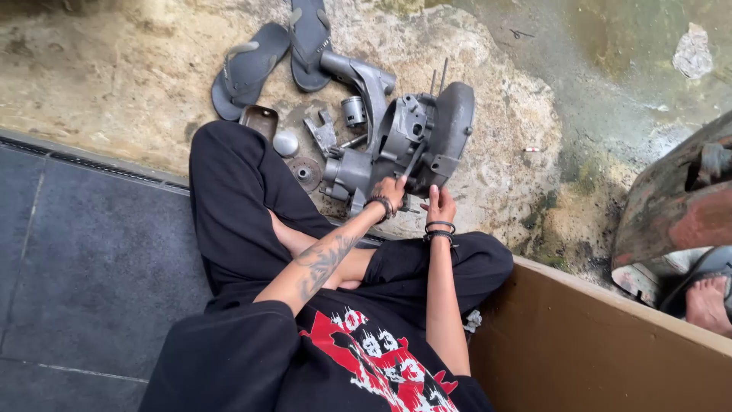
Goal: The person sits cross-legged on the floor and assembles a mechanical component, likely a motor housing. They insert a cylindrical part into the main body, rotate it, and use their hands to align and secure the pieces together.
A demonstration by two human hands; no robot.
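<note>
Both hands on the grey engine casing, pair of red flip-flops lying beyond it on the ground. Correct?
Not quite: the flip-flops are dark grey, not red, as the head view shows. The rest holds: left hand and right hand are on the grey engine casing.

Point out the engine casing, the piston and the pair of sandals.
engine casing (446, 126), head view, on its rounded grey housing
piston (352, 111), head view, on its cylindrical side
pair of sandals (248, 69), head view, on the left sandal's sole

Both forearms reach forward over the crossed legs, bands on each wrist. The left hand (390, 191) is curled, fingers bent. The right hand (440, 204) is loosely closed, thumb up.
</note>
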